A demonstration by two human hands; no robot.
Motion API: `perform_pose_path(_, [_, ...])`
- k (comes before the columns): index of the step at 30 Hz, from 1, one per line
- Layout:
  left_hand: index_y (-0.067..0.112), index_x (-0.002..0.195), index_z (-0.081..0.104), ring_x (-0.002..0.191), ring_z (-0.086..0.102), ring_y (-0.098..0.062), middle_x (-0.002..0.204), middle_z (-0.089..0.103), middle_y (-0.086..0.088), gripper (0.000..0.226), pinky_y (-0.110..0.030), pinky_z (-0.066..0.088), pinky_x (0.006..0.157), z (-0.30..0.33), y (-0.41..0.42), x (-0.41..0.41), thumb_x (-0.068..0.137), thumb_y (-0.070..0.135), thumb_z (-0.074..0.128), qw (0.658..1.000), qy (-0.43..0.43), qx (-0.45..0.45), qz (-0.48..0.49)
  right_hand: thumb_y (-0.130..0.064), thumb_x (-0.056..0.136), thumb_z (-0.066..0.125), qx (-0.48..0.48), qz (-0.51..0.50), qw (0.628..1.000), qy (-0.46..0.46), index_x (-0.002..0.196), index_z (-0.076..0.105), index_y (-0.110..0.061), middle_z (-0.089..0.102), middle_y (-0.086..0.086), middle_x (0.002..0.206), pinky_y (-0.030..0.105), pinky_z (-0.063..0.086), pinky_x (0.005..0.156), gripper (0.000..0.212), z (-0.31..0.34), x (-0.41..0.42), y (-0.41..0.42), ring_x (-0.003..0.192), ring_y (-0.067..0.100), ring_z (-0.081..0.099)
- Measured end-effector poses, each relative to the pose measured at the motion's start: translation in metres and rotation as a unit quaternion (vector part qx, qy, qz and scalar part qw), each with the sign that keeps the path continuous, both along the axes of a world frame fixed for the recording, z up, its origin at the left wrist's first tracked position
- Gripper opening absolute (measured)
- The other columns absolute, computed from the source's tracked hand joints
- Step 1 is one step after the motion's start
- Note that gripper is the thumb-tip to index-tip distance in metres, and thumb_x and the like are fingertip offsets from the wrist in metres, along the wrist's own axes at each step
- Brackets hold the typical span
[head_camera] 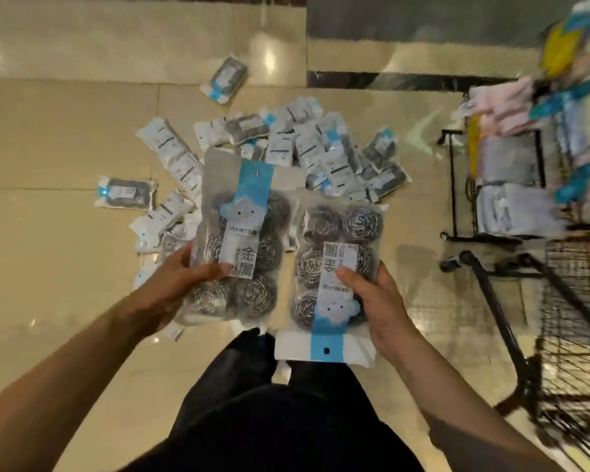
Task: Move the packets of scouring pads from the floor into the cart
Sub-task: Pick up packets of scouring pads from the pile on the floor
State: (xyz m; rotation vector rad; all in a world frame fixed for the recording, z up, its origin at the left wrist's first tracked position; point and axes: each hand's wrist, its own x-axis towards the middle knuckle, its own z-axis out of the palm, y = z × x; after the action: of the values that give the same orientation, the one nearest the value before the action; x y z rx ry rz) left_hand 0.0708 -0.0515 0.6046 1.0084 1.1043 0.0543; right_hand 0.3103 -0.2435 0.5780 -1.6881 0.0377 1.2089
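While you look down past your dark trousers [269,413], your left hand [171,284] grips one packet of steel scouring pads [242,233], thumb laid across its printed label and fingers tucked behind the lower left edge. That packet sits with its blue header strip pointing away from you. Your right hand [378,301] grips a second packet [334,267] by its right edge, thumb pressed on the label, and this one is turned the other way round, its white and blue header nearest your legs. The two packets are side by side and just touching along their inner edges, both held above the pile of packets on the floor [321,148].

That pile is spread over the glossy beige tiles [65,148] straight beyond the held pair. One stray packet [225,80] lies on the far side of the pile, and another [126,194] lies to the pile's left.

To the right of the pile stands the black wire cart [559,318], its basket blurred. Beyond the cart is a black rack [457,185] stacked with pale packaged goods, also blurred.
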Motion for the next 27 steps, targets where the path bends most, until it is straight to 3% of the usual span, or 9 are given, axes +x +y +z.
perform_pose_path(2, [0.016, 0.126, 0.060, 0.094, 0.079, -0.020, 0.107, 0.081, -0.004, 0.040, -0.028, 0.062, 0.076, 0.024, 0.002, 0.012, 0.089, 0.005, 0.069, 1.000, -0.001, 0.018, -0.015, -0.006, 0.091, 0.077, 0.021, -0.013, 1.000, -0.009, 0.124, 0.071, -0.019, 0.081, 0.004, 0.116, 0.047, 0.061, 0.097, 0.035, 0.026, 0.005, -0.008, 0.110, 0.029, 0.076])
perform_pose_path(6, [0.016, 0.133, 0.059, 0.110, 0.074, -0.038, 0.119, 0.077, -0.013, 0.048, -0.054, 0.057, 0.098, 0.052, -0.002, 0.037, 0.087, 0.014, 0.073, 0.999, -0.020, 0.028, -0.016, -0.008, 0.090, 0.079, 0.051, -0.048, 0.997, -0.026, 0.121, 0.072, -0.022, 0.081, 0.003, 0.114, 0.055, 0.057, 0.104, 0.035, 0.052, 0.015, -0.022, 0.109, 0.029, 0.076])
perform_pose_path(10, [0.010, 0.133, 0.058, 0.111, 0.073, -0.043, 0.123, 0.075, -0.021, 0.049, -0.060, 0.052, 0.105, 0.065, -0.012, 0.059, 0.086, 0.010, 0.071, 0.998, -0.051, 0.006, -0.021, -0.011, 0.087, 0.082, 0.067, -0.102, 0.992, -0.041, 0.123, 0.071, -0.023, 0.082, 0.002, 0.114, 0.057, 0.055, 0.106, 0.039, 0.066, 0.020, -0.032, 0.110, 0.029, 0.076])
perform_pose_path(13, [0.008, 0.136, 0.056, 0.111, 0.073, -0.044, 0.123, 0.074, -0.022, 0.049, -0.056, 0.058, 0.097, 0.073, -0.011, 0.073, 0.089, 0.010, 0.068, 0.995, -0.076, -0.016, -0.060, -0.011, 0.088, 0.081, 0.072, -0.142, 0.986, -0.048, 0.123, 0.072, -0.023, 0.082, 0.002, 0.113, 0.057, 0.056, 0.105, 0.038, 0.077, 0.019, -0.043, 0.109, 0.029, 0.076])
perform_pose_path(17, [0.005, 0.134, 0.058, 0.106, 0.075, -0.040, 0.120, 0.076, -0.023, 0.044, -0.038, 0.066, 0.076, 0.086, -0.001, 0.098, 0.090, 0.002, 0.064, 0.984, -0.103, -0.034, -0.143, -0.011, 0.091, 0.076, 0.076, -0.242, 0.966, -0.048, 0.125, 0.070, -0.020, 0.082, 0.006, 0.112, 0.053, 0.060, 0.097, 0.036, 0.093, 0.005, -0.064, 0.105, 0.031, 0.078])
perform_pose_path(20, [0.002, 0.135, 0.059, 0.105, 0.076, -0.039, 0.120, 0.075, -0.023, 0.048, -0.036, 0.066, 0.075, 0.088, 0.004, 0.122, 0.087, -0.001, 0.066, 0.969, -0.111, -0.042, -0.216, -0.016, 0.091, 0.076, 0.075, -0.308, 0.947, -0.044, 0.126, 0.069, -0.020, 0.081, 0.011, 0.113, 0.051, 0.061, 0.089, 0.036, 0.105, -0.011, -0.086, 0.103, 0.036, 0.077])
perform_pose_path(23, [0.004, 0.133, 0.060, 0.104, 0.076, -0.040, 0.120, 0.076, -0.022, 0.068, -0.039, 0.066, 0.075, 0.092, -0.003, 0.159, 0.072, 0.016, 0.088, 0.948, -0.118, -0.050, -0.292, -0.029, 0.074, 0.084, 0.068, -0.378, 0.922, -0.056, 0.124, 0.070, -0.020, 0.080, 0.012, 0.113, 0.058, 0.059, 0.097, 0.052, 0.114, -0.021, -0.111, 0.106, 0.039, 0.076])
perform_pose_path(25, [0.005, 0.131, 0.060, 0.101, 0.077, -0.039, 0.118, 0.077, -0.021, 0.059, -0.045, 0.064, 0.080, 0.097, -0.019, 0.187, 0.076, 0.012, 0.081, 0.932, -0.111, -0.050, -0.341, -0.018, 0.082, 0.083, 0.066, -0.434, 0.897, -0.060, 0.122, 0.071, -0.018, 0.082, 0.009, 0.110, 0.054, 0.059, 0.098, 0.041, 0.118, -0.023, -0.133, 0.107, 0.037, 0.076])
perform_pose_path(27, [0.008, 0.126, 0.063, 0.096, 0.078, -0.032, 0.114, 0.078, -0.018, 0.046, -0.042, 0.059, 0.083, 0.100, -0.039, 0.216, 0.080, 0.007, 0.068, 0.918, -0.110, -0.037, -0.379, -0.008, 0.090, 0.076, 0.068, -0.481, 0.872, -0.059, 0.121, 0.070, -0.018, 0.082, 0.008, 0.109, 0.052, 0.060, 0.097, 0.033, 0.122, -0.022, -0.156, 0.104, 0.034, 0.078])
